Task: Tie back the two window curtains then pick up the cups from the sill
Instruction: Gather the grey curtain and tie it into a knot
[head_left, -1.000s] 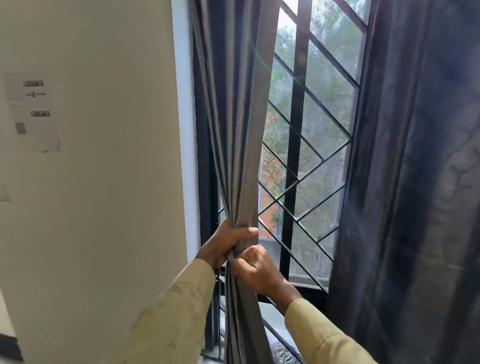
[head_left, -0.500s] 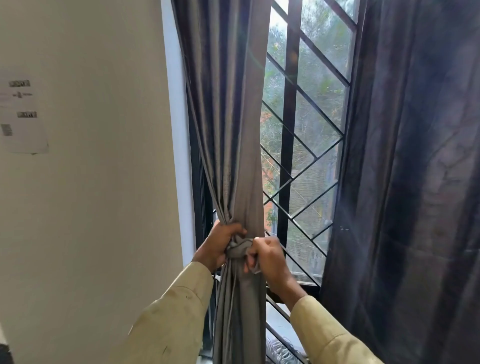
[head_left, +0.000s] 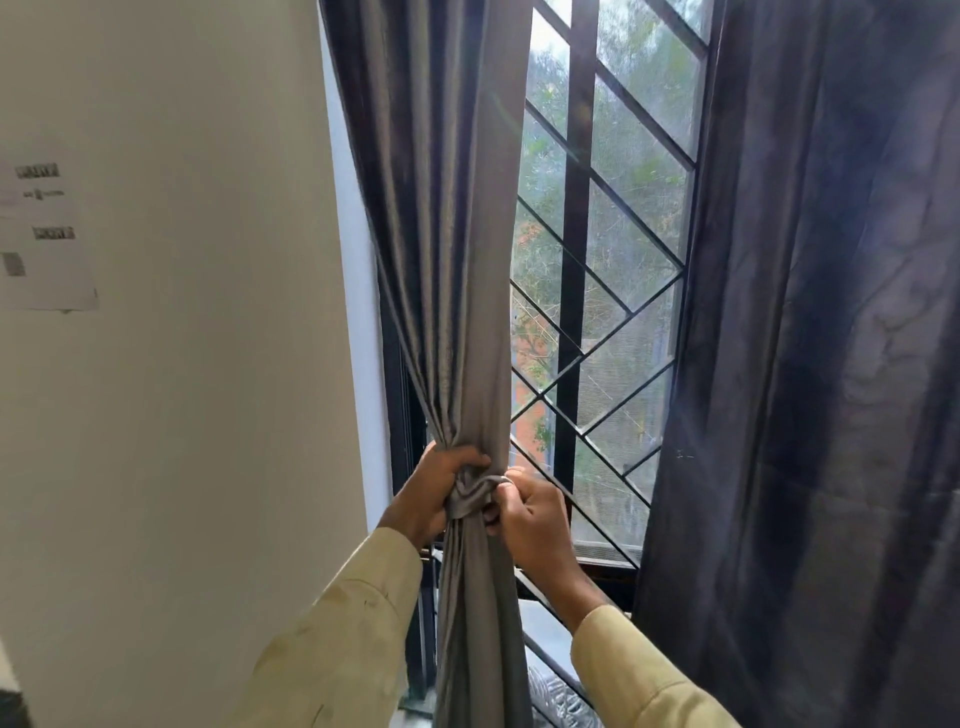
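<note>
Where the grey left curtain (head_left: 457, 291) is gathered into a narrow bunch against the left edge of the window, you have both hands on it.
Left hand (head_left: 434, 493): clenched around the bunch from its left side, fingers curled over the front.
Right hand (head_left: 530, 514): closed on the tie band (head_left: 475, 491) wrapped around the bunch, pinching its end at the right side.
Sleeves: pale yellow, both rising from the lower edge.
Right curtain (head_left: 810, 364): dark, hanging loose and untied, covering the right side.
Window grille (head_left: 579, 260): dark bars, diagonal pattern, between the curtains.
Wall (head_left: 208, 364): cream, bearing a printed sheet (head_left: 44, 239) far left.
Cups: hidden from view.
</note>
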